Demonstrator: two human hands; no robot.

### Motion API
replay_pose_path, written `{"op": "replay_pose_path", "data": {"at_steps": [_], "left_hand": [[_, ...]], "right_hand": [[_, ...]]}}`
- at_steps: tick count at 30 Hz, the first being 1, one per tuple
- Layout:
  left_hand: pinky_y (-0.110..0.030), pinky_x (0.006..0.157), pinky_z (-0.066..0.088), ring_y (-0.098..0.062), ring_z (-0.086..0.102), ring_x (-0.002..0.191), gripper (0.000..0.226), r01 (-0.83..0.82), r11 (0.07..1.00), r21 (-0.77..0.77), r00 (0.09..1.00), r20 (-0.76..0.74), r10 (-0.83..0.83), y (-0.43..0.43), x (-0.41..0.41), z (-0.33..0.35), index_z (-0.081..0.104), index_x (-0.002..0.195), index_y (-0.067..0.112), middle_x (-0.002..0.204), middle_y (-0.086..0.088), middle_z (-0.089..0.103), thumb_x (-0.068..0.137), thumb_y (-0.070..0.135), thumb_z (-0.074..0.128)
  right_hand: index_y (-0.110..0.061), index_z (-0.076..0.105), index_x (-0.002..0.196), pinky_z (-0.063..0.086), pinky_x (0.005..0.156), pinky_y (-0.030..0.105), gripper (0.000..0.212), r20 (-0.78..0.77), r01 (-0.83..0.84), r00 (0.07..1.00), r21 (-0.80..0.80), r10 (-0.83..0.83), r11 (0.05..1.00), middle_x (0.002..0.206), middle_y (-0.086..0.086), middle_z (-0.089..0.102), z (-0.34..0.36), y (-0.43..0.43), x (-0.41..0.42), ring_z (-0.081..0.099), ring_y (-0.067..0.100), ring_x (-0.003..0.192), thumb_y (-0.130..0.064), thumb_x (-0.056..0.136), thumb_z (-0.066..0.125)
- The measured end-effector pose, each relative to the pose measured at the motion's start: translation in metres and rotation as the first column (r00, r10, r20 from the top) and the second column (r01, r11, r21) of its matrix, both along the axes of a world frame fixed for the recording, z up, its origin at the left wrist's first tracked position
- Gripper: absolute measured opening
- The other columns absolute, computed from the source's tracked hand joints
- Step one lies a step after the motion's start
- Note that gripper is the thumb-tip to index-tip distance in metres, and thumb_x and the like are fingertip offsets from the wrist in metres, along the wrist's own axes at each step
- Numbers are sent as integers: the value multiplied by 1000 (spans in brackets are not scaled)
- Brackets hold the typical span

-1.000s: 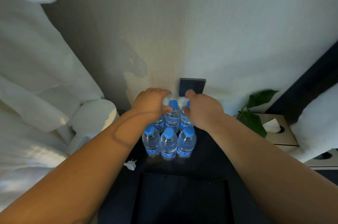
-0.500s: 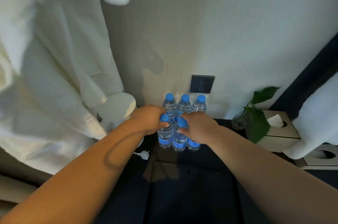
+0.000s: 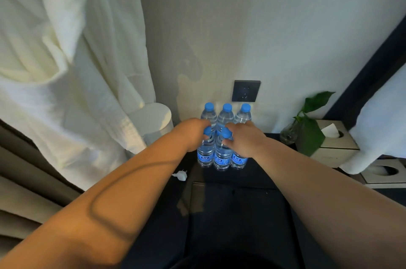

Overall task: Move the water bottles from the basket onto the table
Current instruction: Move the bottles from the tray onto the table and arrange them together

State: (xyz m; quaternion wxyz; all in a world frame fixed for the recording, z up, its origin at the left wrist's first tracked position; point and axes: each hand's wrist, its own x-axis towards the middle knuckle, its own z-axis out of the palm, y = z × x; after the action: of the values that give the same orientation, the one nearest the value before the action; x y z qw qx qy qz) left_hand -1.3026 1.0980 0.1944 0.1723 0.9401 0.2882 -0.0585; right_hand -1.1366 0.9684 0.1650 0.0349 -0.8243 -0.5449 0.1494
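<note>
Robe: white, hanging at the far left.
Table: dark top with six bottles standing upright by the far wall.
Left hand: curled round the neck of the near-left bottle.
Right hand: clasped over the near-right bottle.
Far row: three bottles, untouched.
Change: a second ago both hands were on the far row. They now hold the near one, so I'd say the unloading is nearly finished.

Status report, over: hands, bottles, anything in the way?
Left hand grips front-left bottle at neck. Right hand grips front-right bottle. Six bottles upright on table. White plug lies left, apart.
</note>
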Motion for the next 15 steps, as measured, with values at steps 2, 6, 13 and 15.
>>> {"op": "replay_pose_path", "data": {"at_steps": [2,6,13,15], "left_hand": [[-38,86,49,-30,62,106,35,18,1000,15,999,-39,-17,0,2,3,59,134,20,121,-11,66,99,18,65],[-35,81,45,-28,61,102,36,40,998,39,999,-28,-39,-1,2,3,57,134,19,120,-11,65,99,15,63],[-38,87,52,-28,64,102,25,-7,999,42,1000,21,6,-3,-2,3,62,124,14,115,-11,67,101,24,62],[-37,86,51,-28,63,101,24,-17,999,51,999,28,16,-4,-2,3,61,124,14,115,-10,67,101,23,62]], "right_hand": [[-28,48,142,52,93,49,51,-3,7,1000,1,-7,1000,120,2,64,0,-1,0,50,31,121,-55,99,55],[-30,44,149,52,96,49,55,-12,33,999,15,-32,999,124,4,65,2,-1,-2,50,32,124,-53,100,55],[-27,53,136,40,100,50,51,133,38,991,-39,-33,999,125,1,64,9,3,-11,50,31,125,-59,97,52],[-27,59,113,33,103,50,42,239,27,970,13,-30,1000,106,-3,65,11,4,-15,54,26,115,-64,94,52]]}}
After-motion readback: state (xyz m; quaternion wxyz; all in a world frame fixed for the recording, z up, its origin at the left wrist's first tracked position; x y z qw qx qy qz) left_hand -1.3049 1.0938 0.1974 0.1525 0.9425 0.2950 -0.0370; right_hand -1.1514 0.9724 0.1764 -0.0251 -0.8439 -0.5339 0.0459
